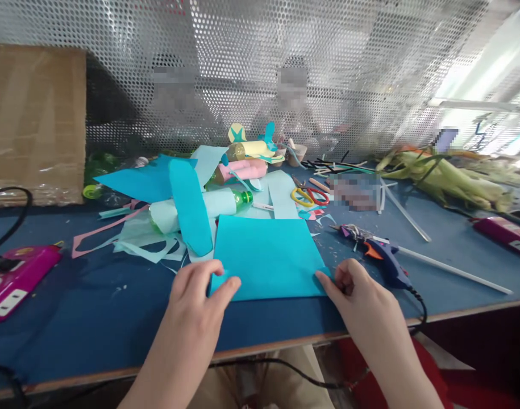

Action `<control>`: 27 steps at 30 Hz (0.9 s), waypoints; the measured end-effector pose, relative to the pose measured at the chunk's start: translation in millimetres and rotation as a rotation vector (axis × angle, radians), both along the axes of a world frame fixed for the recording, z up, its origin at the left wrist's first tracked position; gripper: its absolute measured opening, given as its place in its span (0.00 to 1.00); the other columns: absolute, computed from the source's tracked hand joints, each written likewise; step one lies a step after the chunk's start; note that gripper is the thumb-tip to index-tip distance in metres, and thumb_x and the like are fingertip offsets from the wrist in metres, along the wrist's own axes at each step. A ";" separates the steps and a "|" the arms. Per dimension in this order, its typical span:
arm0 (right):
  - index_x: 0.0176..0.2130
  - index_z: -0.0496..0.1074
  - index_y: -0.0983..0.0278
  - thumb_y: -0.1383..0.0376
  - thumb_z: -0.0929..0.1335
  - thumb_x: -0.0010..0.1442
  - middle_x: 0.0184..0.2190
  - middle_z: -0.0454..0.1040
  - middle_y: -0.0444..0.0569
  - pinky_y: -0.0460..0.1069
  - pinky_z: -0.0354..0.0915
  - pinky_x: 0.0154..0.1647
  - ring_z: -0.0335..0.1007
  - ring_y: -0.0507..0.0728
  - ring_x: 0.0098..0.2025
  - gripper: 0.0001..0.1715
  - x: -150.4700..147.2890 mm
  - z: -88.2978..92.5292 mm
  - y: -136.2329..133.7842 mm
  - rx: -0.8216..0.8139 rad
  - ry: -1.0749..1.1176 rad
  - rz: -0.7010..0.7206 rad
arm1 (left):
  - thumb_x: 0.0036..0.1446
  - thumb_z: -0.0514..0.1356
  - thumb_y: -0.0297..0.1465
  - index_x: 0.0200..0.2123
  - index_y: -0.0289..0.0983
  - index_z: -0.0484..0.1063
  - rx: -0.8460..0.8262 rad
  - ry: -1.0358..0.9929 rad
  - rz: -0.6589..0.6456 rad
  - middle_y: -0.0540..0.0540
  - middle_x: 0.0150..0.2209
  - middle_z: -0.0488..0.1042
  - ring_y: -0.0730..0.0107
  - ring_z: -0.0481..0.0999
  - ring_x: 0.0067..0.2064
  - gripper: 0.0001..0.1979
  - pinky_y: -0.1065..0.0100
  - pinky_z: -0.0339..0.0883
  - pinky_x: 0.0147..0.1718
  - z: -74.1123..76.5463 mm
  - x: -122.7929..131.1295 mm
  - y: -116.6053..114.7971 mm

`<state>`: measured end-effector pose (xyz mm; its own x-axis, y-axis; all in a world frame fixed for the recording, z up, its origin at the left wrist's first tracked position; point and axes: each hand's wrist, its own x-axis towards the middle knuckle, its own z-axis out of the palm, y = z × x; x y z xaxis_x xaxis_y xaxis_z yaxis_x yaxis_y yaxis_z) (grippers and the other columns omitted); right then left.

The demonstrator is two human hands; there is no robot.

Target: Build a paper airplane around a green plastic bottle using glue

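Note:
A bright blue sheet of paper (pixel 266 255) lies flat on the blue table in front of me, and its near edge looks like a fold. My left hand (pixel 204 287) grips its left edge near the close corner, fingers curled and thumb along the paper. At the right edge my right hand (pixel 349 287) pinches the paper, thumb on top and fingers bent. Behind the sheet, a green bottle (pixel 243 199) wrapped in pale blue paper lies on its side, with a long rounded blue paper strip (pixel 190 207) across it. Yellow-and-red-handled scissors (pixel 308 197) rest beyond the sheet.
A glue gun (pixel 383 258) with a white glue stick lies to the right. Magenta power strips (pixel 23 275) sit at both sides. Paper scraps (pixel 146 244) spread at left. Corn husks (pixel 451 176) lie back right; cardboard (pixel 36 125) leans back left. A perforated metal panel (pixel 242 51) stands behind.

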<state>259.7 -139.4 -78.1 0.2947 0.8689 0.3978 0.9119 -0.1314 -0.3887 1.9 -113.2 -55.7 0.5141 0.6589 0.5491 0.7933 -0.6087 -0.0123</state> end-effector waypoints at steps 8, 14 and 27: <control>0.25 0.53 0.58 0.43 0.59 0.59 0.14 0.57 0.37 0.44 0.50 0.16 0.54 0.51 0.14 0.25 -1.4 1.9 -0.2 0.001 -0.004 0.014 | 0.65 0.49 0.34 0.53 0.38 0.70 -0.101 0.153 -0.183 0.43 0.48 0.75 0.60 0.75 0.46 0.18 0.62 0.73 0.41 2.3 -1.1 -17.6; 0.26 0.59 0.59 0.47 0.61 0.60 0.20 0.64 0.42 0.46 0.56 0.19 0.61 0.52 0.18 0.22 -2.1 4.7 -4.2 0.103 -0.024 -0.031 | 0.63 0.51 0.40 0.54 0.33 0.69 -0.043 0.188 -0.156 0.41 0.50 0.75 0.57 0.75 0.47 0.22 0.62 0.73 0.39 -1.0 4.5 -27.2; 0.56 0.67 0.67 0.63 0.60 0.63 0.54 0.72 0.46 0.53 0.36 0.69 0.63 0.55 0.58 0.23 -82.5 -9.3 -39.1 0.283 -0.256 0.515 | 0.54 0.55 0.33 0.52 0.30 0.70 0.003 0.188 -0.166 0.39 0.49 0.76 0.56 0.74 0.48 0.23 0.61 0.71 0.40 -4.5 6.0 -28.1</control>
<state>177.2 -178.6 -87.4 -0.2674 0.7251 0.6346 0.8995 0.4240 -0.1053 7.9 -141.3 -60.3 0.7085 0.5549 0.4359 0.6658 -0.7305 -0.1522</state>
